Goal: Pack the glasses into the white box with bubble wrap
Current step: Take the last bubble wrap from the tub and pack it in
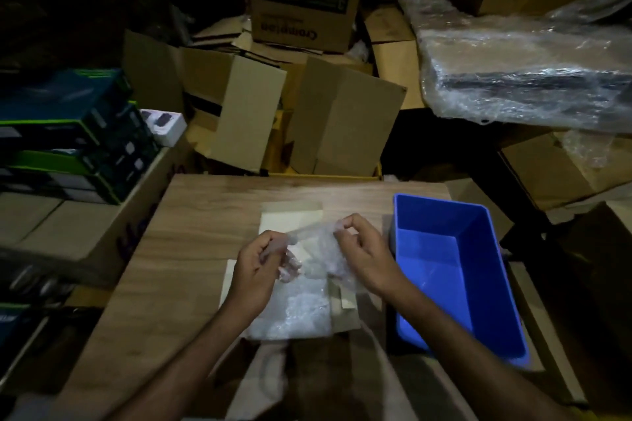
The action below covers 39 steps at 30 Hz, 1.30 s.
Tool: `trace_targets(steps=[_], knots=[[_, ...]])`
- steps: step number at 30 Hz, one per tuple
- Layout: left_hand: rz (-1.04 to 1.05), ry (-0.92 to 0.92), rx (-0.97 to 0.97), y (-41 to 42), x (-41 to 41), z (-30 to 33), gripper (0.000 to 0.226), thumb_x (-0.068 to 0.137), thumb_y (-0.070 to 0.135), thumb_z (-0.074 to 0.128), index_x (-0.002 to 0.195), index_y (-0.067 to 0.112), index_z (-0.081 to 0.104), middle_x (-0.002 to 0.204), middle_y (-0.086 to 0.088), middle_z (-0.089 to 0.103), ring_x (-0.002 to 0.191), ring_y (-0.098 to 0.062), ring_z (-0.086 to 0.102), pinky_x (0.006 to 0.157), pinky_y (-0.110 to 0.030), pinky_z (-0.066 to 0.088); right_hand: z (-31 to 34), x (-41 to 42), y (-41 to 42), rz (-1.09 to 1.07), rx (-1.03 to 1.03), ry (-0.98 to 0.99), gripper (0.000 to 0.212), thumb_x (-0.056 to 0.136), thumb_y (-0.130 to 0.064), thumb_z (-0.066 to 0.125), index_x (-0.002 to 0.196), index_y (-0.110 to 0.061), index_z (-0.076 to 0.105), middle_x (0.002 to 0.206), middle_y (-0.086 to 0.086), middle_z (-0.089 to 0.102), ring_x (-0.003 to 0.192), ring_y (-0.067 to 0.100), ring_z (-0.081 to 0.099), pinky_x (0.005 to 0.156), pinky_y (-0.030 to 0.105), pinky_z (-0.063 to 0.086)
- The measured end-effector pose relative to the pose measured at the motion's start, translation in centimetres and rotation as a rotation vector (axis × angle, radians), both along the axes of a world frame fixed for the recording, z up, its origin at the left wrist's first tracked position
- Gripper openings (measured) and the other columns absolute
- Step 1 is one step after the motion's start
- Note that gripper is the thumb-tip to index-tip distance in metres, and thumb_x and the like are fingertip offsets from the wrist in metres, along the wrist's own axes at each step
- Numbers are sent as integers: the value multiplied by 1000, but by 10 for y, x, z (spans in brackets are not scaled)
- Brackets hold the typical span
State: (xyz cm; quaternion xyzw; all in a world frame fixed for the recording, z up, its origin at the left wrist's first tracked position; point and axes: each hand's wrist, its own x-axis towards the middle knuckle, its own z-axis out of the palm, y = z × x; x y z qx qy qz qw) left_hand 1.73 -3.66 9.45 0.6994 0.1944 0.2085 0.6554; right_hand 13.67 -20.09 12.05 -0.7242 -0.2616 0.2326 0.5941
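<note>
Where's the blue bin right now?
In the head view, the blue bin sits on the right side of the wooden table, just right of the right hand pinching the bubble wrap.

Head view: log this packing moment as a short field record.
surface: wooden table
left hand: pinches bubble wrap
right hand: pinches the same bubble wrap
white box: open, flat on the table under the hands
blue bin: right of the white box
glasses: cannot tell
</note>
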Motion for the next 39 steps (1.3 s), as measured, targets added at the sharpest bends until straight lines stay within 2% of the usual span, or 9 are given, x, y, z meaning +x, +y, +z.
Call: trace_targets(steps=[3, 6, 10, 14, 20, 24, 28, 33, 39], knots=[[209, 169, -101, 9, 3, -11, 21, 103, 19, 56, 90, 8, 69, 50, -3, 59, 37, -12, 49, 37, -21, 36, -22, 2, 18, -66, 30, 795, 50, 101, -51, 54, 119, -6, 66, 116, 21, 72, 108, 38, 69, 93, 46, 58], [344, 318, -255, 22, 4, -27, 28, 100, 30, 61, 92, 5, 71, 57, -6, 60, 47, -19, 51, 47, -24, 40, -41, -12, 8, -4, 240, 1094, 74, 95, -66, 52, 132, -3, 63, 131, 25, 65, 120, 40, 64, 112, 56, 41], [382, 417, -372, 34, 0, -50, 34, 97, 28, 62, 94, -5, 73, 66, -13, 67, 64, -28, 57, 62, -36, 43, -70, -29, 1, -44, -13, 726, 82, 75, -41, 89, 143, -18, 50, 123, 11, 72, 107, 28, 73, 99, 52, 55], [376, 516, -195, 41, -14, -68, 26, 102, 18, 57, 89, -3, 64, 53, 0, 64, 40, -9, 53, 40, -19, 40, -83, -33, 13, -271, -96, 589, 61, 87, -25, 79, 136, -28, 44, 118, 4, 64, 99, 25, 71, 85, 48, 62], [166, 581, 169, 64, -38, -90, 42, 96, 8, 65, 127, 23, 41, 86, -5, 66, 68, -17, 66, 54, -28, 55, -105, -27, 17, -153, -192, 251, 52, 93, -13, 65, 129, -33, 33, 114, 6, 61, 95, 26, 69, 75, 43, 64], [105, 507, 428, 75, -39, -94, 26, 93, 6, 65, 102, 23, 47, 90, -1, 60, 73, -14, 64, 58, -31, 54, -114, -22, 22, -57, -247, -22, 25, 94, -17, 61, 113, -30, 50, 107, 1, 59, 90, 19, 65, 66, 37, 61], [-4, 442, 374, 85, -34, -99, 36, 92, -3, 61, 79, 30, 65, 80, 2, 64, 66, -9, 61, 63, -29, 50, -122, -10, 25, -83, -310, 26, 17, 90, -12, 66, 102, -21, 73, 103, -3, 71, 90, 4, 66, 78, 32, 60], [-97, 508, -12, 99, -43, -84, 42, 75, 10, 88, 111, 27, 76, 118, 1, 72, 103, -14, 70, 90, -33, 59, -117, 1, 12, -7, -332, 228, 75, 66, -18, 94, 134, -19, 61, 124, -9, 60, 110, 9, 62, 93, 32, 59], [-174, 644, 330, 98, -44, -69, 78, 54, 11, 99, 125, 21, 70, 121, 6, 62, 109, -11, 63, 92, -19, 53, -104, 5, 9, 112, -513, 1, 98, 63, -16, 95, 148, -20, 46, 139, -5, 51, 123, 13, 55, 105, 34, 53]])
